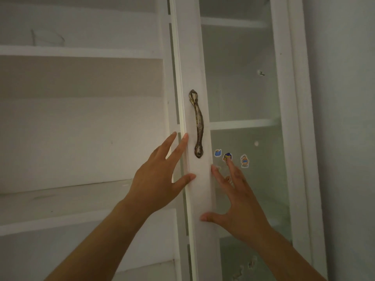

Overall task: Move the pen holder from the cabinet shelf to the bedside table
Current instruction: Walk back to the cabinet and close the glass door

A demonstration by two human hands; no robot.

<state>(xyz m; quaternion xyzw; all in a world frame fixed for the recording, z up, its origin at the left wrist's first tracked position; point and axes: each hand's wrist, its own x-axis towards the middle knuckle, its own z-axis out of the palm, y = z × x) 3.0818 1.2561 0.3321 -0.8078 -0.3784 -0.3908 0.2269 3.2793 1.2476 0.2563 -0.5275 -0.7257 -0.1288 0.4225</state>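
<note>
A white cabinet door (199, 189) with a glass pane and a tarnished metal handle (197, 123) stands in front of me. My left hand (158, 179) rests on the door's left edge, fingers spread, thumb touching the door frame. My right hand (237, 201) lies flat on the door's right side, fingers spread over the glass. Neither hand holds anything. The white shelves (81, 197) to the left are bare in the part I see. No pen holder is in view, and no bedside table.
Small cartoon stickers (244, 160) sit on the glass pane. Behind the glass are more white shelves (241, 124). A pale wall (345, 118) runs along the right. A faint wire-like shape (47, 38) lies on the top left shelf.
</note>
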